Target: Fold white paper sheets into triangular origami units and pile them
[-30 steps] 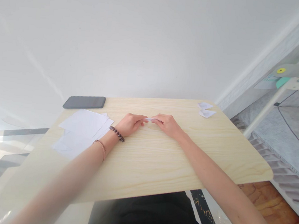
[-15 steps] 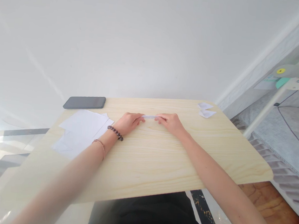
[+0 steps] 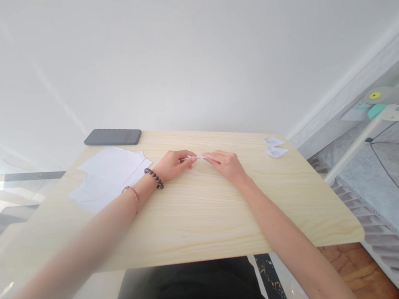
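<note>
A narrow folded piece of white paper [image 3: 199, 157] is held edge-on between my two hands, over the far middle of the table. Its left end is pinched by my left hand [image 3: 176, 164], thumb pointing toward the right. My right hand [image 3: 228, 165] grips the other end with its fingers bent around it. Only a thin strip of the paper shows between the fingers; the rest is covered by them. A dark bead bracelet and a thin metal bangle circle my left wrist.
Loose white paper sheets [image 3: 111, 167] lie left of my left arm on the pale wooden table [image 3: 192, 224]. Behind them rests a dark phone [image 3: 113, 136]. Folded white paper pieces [image 3: 276, 151] sit at the far right corner. A white wall rises behind the table.
My hands have come slightly closer together on the paper. My left thumb has slid right along it, and less of the strip shows between the hands.
</note>
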Action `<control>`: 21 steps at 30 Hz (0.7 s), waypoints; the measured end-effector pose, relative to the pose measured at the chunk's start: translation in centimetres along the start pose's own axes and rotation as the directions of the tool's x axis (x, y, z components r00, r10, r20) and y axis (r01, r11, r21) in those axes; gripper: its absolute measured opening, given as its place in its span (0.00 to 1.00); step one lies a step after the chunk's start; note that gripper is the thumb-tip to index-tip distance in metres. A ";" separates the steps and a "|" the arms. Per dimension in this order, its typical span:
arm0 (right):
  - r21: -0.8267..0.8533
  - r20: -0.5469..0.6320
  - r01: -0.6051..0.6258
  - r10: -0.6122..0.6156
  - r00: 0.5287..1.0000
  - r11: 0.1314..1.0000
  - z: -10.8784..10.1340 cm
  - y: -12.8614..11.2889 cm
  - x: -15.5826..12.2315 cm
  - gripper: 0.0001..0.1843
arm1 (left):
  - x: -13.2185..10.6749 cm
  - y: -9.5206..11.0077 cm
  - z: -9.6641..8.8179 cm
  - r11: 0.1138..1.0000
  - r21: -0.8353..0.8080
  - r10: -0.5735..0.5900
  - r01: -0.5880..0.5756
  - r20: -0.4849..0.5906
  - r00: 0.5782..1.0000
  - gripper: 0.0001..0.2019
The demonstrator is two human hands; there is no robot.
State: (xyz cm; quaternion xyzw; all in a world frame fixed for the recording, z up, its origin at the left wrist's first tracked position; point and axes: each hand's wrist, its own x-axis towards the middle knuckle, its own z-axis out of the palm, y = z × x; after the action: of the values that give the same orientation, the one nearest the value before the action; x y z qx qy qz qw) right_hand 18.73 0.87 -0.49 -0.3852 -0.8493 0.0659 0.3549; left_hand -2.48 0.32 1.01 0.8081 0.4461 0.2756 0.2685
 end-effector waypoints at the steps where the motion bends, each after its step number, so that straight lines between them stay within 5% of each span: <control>1: 0.012 0.002 0.000 0.000 1.000 1.000 0.0 -0.2 0.0 0.15 | 0.0 0.0 0.0 1.000 -0.007 -0.001 0.001 0.004 1.000 0.20; 11: 0.191 0.053 -0.124 0.116 0.992 0.974 0.8 -0.4 0.2 0.13 | -0.1 -0.3 0.0 1.000 -0.015 0.014 -0.014 -0.036 0.999 0.16; 21: 0.116 0.064 -0.025 0.018 0.998 0.993 1.2 -1.3 0.0 0.09 | -0.3 0.0 0.4 0.998 -0.027 0.064 -0.065 -0.039 0.997 0.17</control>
State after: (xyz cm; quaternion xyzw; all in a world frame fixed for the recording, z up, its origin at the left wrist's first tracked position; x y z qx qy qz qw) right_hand 17.11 0.19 -0.89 -0.3707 -0.8504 0.1314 0.3494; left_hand -2.32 0.01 0.69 0.8128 0.4210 0.3057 0.2621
